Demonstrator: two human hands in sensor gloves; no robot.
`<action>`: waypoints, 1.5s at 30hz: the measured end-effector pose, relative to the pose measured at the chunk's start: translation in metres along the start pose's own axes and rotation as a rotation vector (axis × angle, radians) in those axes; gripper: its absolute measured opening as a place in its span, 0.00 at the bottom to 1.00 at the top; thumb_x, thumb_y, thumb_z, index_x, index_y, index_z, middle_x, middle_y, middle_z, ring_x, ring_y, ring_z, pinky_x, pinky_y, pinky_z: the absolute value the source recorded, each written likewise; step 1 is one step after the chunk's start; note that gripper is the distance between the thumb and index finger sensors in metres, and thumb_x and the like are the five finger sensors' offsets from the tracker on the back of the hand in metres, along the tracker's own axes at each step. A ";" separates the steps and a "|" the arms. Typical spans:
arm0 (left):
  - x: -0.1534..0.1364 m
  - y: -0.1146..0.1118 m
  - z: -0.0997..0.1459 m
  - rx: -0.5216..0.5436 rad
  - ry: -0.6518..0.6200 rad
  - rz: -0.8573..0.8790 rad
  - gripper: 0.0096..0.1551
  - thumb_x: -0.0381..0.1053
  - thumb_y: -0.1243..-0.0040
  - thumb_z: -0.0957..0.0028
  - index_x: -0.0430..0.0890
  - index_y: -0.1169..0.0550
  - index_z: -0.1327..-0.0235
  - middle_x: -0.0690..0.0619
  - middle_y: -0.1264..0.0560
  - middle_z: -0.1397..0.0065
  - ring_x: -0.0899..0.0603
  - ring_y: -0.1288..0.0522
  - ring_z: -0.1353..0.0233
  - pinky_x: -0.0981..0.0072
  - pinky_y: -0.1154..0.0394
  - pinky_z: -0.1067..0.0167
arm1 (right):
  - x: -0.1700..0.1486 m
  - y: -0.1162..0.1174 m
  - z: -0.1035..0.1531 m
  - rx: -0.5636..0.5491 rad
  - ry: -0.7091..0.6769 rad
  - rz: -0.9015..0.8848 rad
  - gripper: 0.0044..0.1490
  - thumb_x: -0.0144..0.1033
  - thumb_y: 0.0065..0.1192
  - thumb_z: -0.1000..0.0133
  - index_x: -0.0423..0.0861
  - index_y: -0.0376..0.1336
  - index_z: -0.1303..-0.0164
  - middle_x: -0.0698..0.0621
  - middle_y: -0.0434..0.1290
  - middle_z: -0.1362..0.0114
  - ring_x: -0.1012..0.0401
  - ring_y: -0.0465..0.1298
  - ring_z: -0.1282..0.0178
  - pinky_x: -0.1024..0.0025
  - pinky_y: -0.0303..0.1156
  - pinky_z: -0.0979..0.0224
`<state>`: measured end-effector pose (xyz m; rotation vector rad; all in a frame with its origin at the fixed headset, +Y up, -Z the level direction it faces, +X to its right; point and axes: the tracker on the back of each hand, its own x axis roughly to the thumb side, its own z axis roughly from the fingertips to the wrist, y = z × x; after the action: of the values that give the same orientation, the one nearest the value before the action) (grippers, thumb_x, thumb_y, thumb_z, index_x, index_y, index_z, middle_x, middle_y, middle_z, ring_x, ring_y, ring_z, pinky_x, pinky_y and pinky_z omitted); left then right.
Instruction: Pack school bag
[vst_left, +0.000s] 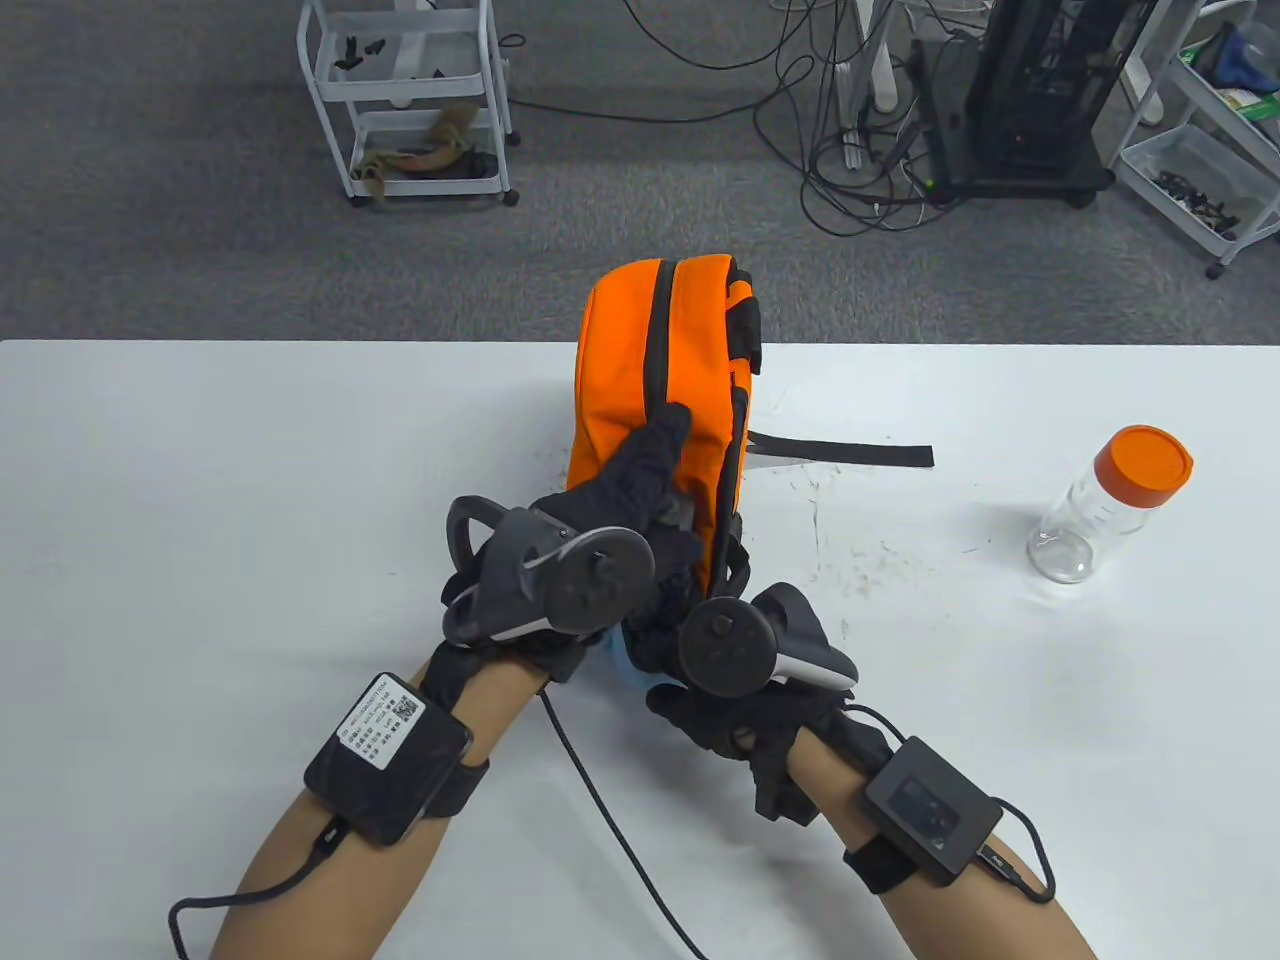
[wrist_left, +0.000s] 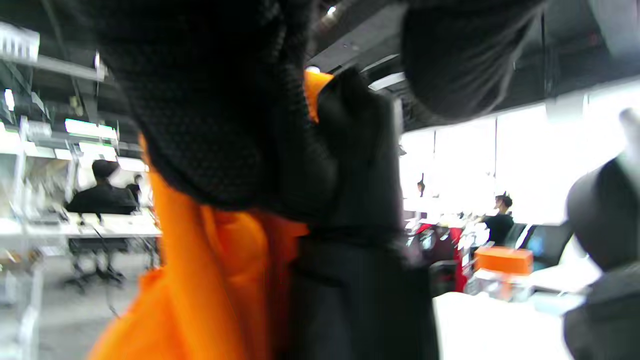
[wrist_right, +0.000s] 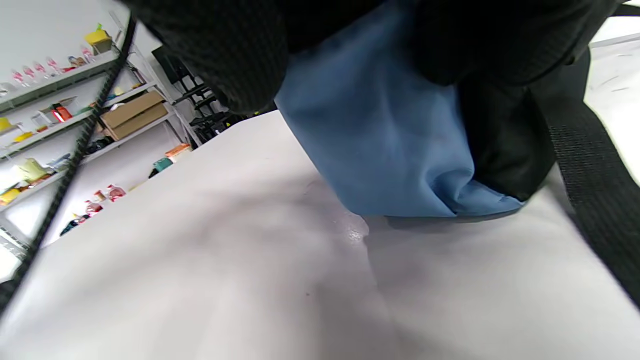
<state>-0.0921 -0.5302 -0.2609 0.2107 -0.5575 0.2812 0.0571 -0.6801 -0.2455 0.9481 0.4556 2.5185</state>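
Note:
An orange school bag (vst_left: 625, 340) with black zip and trim stands on the white table (vst_left: 200, 500), its near end towards me. My left hand (vst_left: 640, 480) lies on the bag's near side, one finger stretched along the zip and the others curled at the bag's near edge. In the left wrist view its gloved fingers (wrist_left: 225, 110) close over the bag's orange fabric (wrist_left: 210, 280) and black trim. My right hand (vst_left: 660, 650) is at the bag's near end and grips a blue fabric item (vst_left: 625, 668). The blue fabric item (wrist_right: 390, 130) touches the table under the fingers.
A glass bottle (vst_left: 1110, 505) with an orange cap stands on the table at the right. The bag's black strap (vst_left: 850, 455) lies flat towards the right. Beyond the table's far edge are white carts (vst_left: 410, 100) and floor cables.

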 end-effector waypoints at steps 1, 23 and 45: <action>-0.001 0.000 -0.002 -0.041 0.016 0.035 0.71 0.72 0.39 0.41 0.36 0.64 0.12 0.19 0.49 0.10 0.32 0.10 0.39 0.48 0.08 0.51 | -0.001 0.001 0.001 0.007 -0.009 0.000 0.32 0.35 0.67 0.42 0.40 0.68 0.27 0.06 0.39 0.19 0.16 0.65 0.35 0.16 0.67 0.33; -0.022 -0.007 -0.031 -0.079 0.163 -0.111 0.30 0.42 0.33 0.36 0.40 0.26 0.19 0.30 0.31 0.12 0.31 0.07 0.45 0.34 0.13 0.45 | -0.049 -0.058 0.054 -0.184 -0.031 -0.173 0.35 0.37 0.65 0.41 0.32 0.69 0.26 0.28 0.68 0.18 0.30 0.76 0.28 0.18 0.69 0.31; -0.036 0.018 0.030 -0.058 0.428 -0.456 0.53 0.53 0.44 0.32 0.31 0.55 0.08 0.20 0.47 0.08 0.18 0.31 0.20 0.20 0.34 0.28 | -0.139 -0.127 0.060 -0.478 0.317 -0.282 0.55 0.48 0.66 0.50 0.32 0.56 0.16 0.29 0.67 0.17 0.33 0.79 0.30 0.30 0.78 0.32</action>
<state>-0.1418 -0.5291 -0.2537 0.2083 -0.0836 -0.1343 0.2261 -0.6283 -0.3343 0.2854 0.0562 2.3571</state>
